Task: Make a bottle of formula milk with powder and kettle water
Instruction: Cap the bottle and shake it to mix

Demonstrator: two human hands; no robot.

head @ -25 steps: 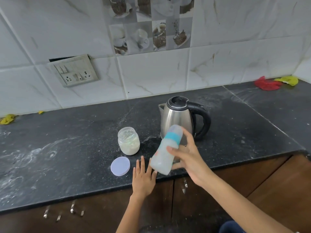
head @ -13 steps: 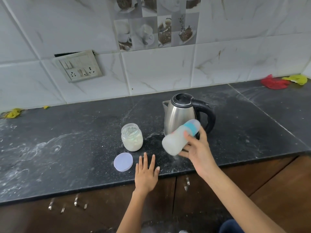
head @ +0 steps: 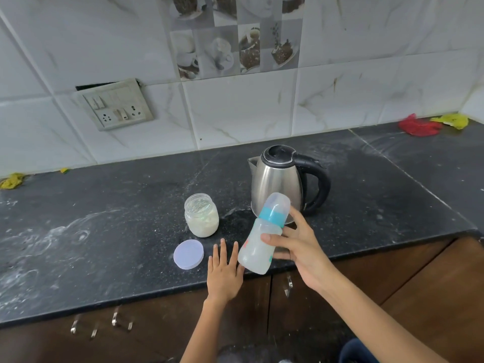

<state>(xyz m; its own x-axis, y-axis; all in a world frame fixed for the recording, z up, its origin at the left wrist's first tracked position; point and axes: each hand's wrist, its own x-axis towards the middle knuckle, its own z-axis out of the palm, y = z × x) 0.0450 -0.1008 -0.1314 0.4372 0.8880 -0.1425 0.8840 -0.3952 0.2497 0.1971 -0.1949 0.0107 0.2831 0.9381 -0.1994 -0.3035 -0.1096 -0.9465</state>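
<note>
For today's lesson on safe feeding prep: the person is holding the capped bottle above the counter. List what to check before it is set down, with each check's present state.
1. Bottle held firmly by the right hand: ok, fingers wrap its body.
2. Cap and blue collar on: ok; tightness cannot tell.
3. Contents mixed: cannot tell; the liquid looks cloudy white, lumps not visible.
4. Free counter to land on: ok, bare patch right of the kettle.
5. Left hand out of the way: not ok, it lies flat at the counter edge beside the bottle's base.
6. Powder jar closed: not ok, its lid lies apart on the counter.
</note>
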